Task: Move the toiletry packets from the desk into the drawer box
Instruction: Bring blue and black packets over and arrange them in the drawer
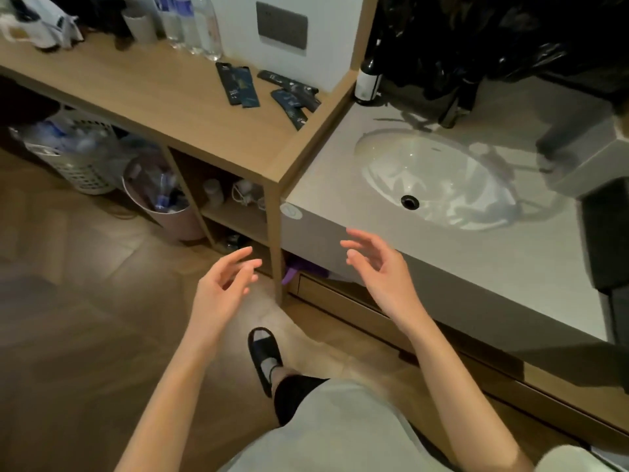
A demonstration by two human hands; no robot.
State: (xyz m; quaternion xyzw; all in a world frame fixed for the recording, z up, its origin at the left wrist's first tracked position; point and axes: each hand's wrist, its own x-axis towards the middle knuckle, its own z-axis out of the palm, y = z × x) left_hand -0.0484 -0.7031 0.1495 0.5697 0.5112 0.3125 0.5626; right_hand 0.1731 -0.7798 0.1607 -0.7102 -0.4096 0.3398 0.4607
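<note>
Several dark toiletry packets (240, 85) lie scattered on the wooden desk (143, 93), more of them (294, 97) near its right end by the wall. My left hand (223, 284) hovers low in front of the desk leg, fingers relaxed and spread, holding nothing. My right hand (377, 264) hovers in front of the grey counter edge, fingers loosely spread, also holding nothing. A closed wooden drawer front (343, 304) runs under the counter, behind my right hand. No drawer box shows.
A grey counter (493, 267) with a white sink (439, 178) stands to the right of the desk. Water bottles (190, 22) stand at the desk's back. A white basket (75, 155) and a pink bin (163, 206) sit below it. My slippered foot (265, 356) is on the floor.
</note>
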